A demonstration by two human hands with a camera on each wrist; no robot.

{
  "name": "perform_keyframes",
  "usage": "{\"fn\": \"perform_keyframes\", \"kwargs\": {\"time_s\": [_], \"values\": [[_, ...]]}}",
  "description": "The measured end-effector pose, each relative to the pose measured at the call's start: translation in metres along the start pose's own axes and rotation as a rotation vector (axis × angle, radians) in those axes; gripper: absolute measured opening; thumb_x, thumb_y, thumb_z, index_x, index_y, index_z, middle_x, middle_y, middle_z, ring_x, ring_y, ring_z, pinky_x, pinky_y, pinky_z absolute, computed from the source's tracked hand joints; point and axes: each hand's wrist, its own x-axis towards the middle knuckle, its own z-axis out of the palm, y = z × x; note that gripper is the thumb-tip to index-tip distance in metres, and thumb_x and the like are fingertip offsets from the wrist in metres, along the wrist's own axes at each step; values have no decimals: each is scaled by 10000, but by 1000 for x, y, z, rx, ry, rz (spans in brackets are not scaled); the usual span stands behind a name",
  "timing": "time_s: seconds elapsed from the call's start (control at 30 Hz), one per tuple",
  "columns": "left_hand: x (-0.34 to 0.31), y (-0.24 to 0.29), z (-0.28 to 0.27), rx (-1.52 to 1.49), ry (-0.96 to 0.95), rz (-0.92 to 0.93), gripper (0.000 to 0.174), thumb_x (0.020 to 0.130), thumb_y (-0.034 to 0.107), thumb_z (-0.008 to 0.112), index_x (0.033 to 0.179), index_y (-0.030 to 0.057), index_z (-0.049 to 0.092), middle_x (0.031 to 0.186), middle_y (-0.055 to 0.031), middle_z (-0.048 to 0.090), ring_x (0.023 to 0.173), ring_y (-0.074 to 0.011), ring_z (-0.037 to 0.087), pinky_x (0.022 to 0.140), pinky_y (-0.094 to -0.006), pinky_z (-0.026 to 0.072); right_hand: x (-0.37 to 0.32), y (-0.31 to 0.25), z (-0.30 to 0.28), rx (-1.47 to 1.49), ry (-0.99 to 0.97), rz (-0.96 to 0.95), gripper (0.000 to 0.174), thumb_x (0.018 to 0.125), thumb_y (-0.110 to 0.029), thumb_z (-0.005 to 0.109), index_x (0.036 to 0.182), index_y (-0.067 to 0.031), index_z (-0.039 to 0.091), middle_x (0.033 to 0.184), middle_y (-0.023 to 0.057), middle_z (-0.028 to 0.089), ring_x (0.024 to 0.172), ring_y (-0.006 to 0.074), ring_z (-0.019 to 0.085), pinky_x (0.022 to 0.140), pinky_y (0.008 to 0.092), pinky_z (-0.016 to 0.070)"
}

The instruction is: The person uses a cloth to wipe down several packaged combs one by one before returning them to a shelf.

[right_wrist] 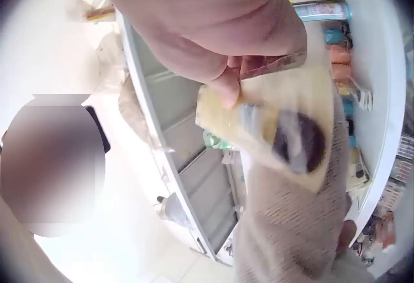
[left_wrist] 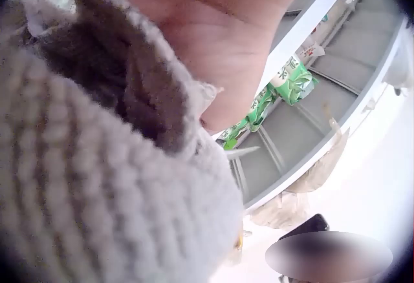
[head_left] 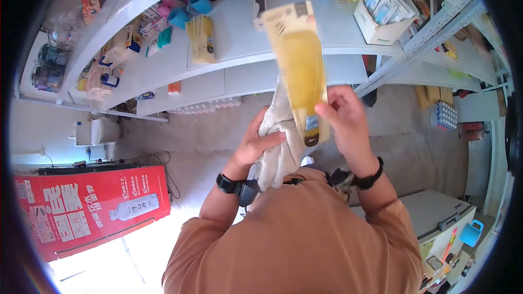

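Note:
In the head view a yellow packaged item (head_left: 303, 71) on a pale card is pinched at its lower right edge by the right hand (head_left: 348, 122). Knitted off-white gloves (head_left: 280, 155) are gripped in the left hand (head_left: 256, 144), its thumb across them, just behind and below the package. The glove cloth (left_wrist: 97, 186) fills much of the left wrist view, beside the left palm (left_wrist: 213, 44). From the right wrist, the right hand (right_wrist: 226, 57) holds the package (right_wrist: 272, 128) by thumb and fingers, in front of the glove cloth (right_wrist: 291, 225).
A shelf (head_left: 239, 35) ahead carries mugs, similar yellow packages (head_left: 201, 41) and a white box of packets (head_left: 384, 22). At the left stands a red printed box (head_left: 92, 207). A grey-lidded chest (head_left: 436, 212) is at the lower right.

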Motion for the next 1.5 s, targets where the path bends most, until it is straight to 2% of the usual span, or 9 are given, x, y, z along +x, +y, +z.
{"fn": "perform_keyframes", "kwargs": {"time_s": [0.03, 0.1, 0.33, 0.7, 0.87, 1.1, 1.2, 1.3, 1.5], "values": [[-1, 1, 5, -9, 4, -11, 574, 824, 37, 662, 1346, 1, 427, 1210, -90, 579, 1130, -173, 537, 982, -329, 411, 3, 5, -8, -3, 4, 14, 227, 851, -5, 681, 1016, -52, 533, 905, 22, 602, 814, 71, 562, 709, 231, 468], [-3, 3, 15, -147, -17, -17, 592, 824, 55, 651, 1361, -3, 408, 1229, -106, 571, 1149, -193, 537, 993, -341, 410, 6, 15, -20, 452, 42, 295, 231, 863, -34, 683, 1037, -59, 533, 909, 27, 626, 786, 76, 591, 680, 221, 490], [-6, -9, 18, -295, 74, -55, 641, 828, 92, 659, 1392, -1, 368, 1256, -137, 553, 1158, -235, 543, 993, -360, 428, -6, 21, -26, 544, 61, 342, 295, 880, -50, 665, 1129, -38, 509, 987, 57, 657, 859, 115, 644, 761, 256, 540], [17, 8, 23, -115, 125, 179, 606, 836, -4, 614, 1384, 2, 356, 1250, -124, 550, 1158, -209, 535, 985, -349, 424, -17, 16, 3, 403, -52, 378, 395, 842, -63, 712, 1190, -62, 524, 1088, 23, 628, 995, 109, 578, 897, 273, 444], [18, 5, -1, -30, 30, 254, 597, 832, -15, 610, 1377, 6, 366, 1279, -117, 529, 1177, -199, 519, 1002, -344, 410, 1, 34, 4, 481, 14, 196, 360, 861, -78, 694, 1182, -82, 528, 1120, 17, 602, 1035, 121, 548, 925, 296, 420], [17, 3, -25, -162, -38, 194, 668, 821, 51, 662, 1407, 15, 344, 1318, -117, 514, 1209, -204, 508, 1016, -342, 408, 10, 37, 22, 591, -23, 210, 398, 868, -86, 689, 1226, -95, 516, 1150, 3, 591, 1087, 127, 535, 996, 321, 392], [23, -2, -38, -424, 105, 19, 724, 808, 138, 720, 1412, 29, 337, 1341, -127, 501, 1210, -207, 514, 1024, -350, 427, 4, 44, 47, 550, -32, 328, 427, 869, -71, 683, 1256, -85, 505, 1216, 13, 572, 1159, 138, 513, 1022, 329, 382], [16, 5, -36, -127, 77, 271, 722, 809, 146, 718, 1410, 24, 338, 1331, -120, 507, 1200, -206, 523, 1004, -343, 439, 12, 52, 46, 378, -21, 213, 404, 869, -66, 682, 1234, -89, 510, 1196, 8, 576, 1124, 137, 530, 997, 330, 403], [-3, 18, -41, -229, 85, 206, 604, 838, 10, 596, 1393, 12, 358, 1291, -125, 524, 1146, -213, 544, 980, -343, 431, 40, 55, 25, 501, 47, 205, 336, 878, -88, 676, 1175, -92, 519, 1134, 11, 593, 1053, 133, 558, 958, 339, 431]]}}
